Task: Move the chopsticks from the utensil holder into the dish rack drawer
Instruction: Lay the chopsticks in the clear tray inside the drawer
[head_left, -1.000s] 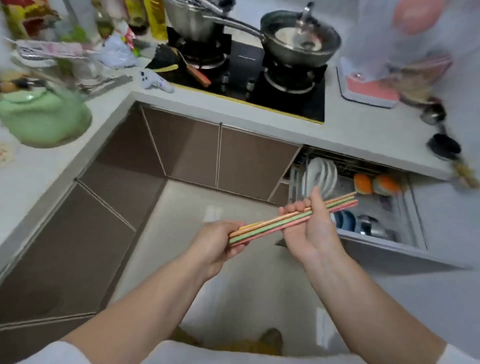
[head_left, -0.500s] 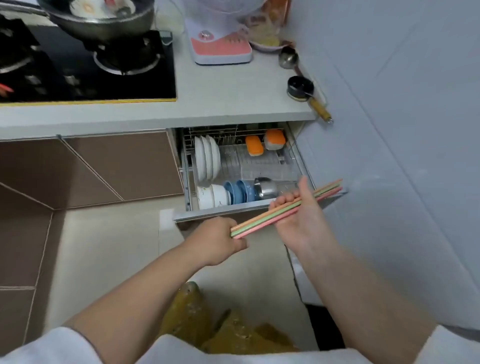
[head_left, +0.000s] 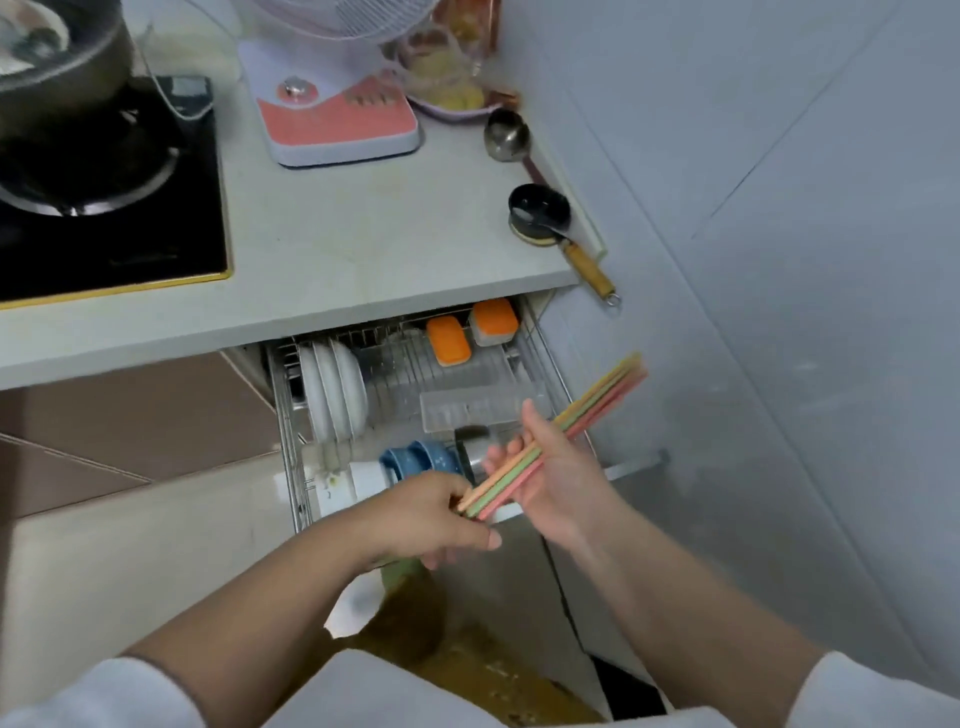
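Note:
A bundle of pastel chopsticks (head_left: 602, 395), orange, green and pink, slants up to the right over the front right corner of the open dish rack drawer (head_left: 283, 415). My right hand (head_left: 550, 473) cradles the bundle across its palm and fingers. My left hand (head_left: 431, 514) pinches the lower ends of the sticks. The wire drawer holds upright white plates (head_left: 332, 395), blue bowls (head_left: 421, 457), two orange sponges (head_left: 449, 340) and a clear plastic tray (head_left: 478, 410). The utensil holder is out of view.
The counter (head_left: 363, 234) above the drawer carries a black hob (head_left: 114, 208) with a pan, a pink-topped fan base (head_left: 337, 124), a metal ladle (head_left: 506, 135) and a small black pot with a wooden handle (head_left: 540, 213). A tiled wall (head_left: 779, 260) stands close on the right.
The view swung right and closer, from the cabinet corner to the open drawer. Both hands carried the chopsticks to just over the drawer's front right, and the bundle now tilts more steeply.

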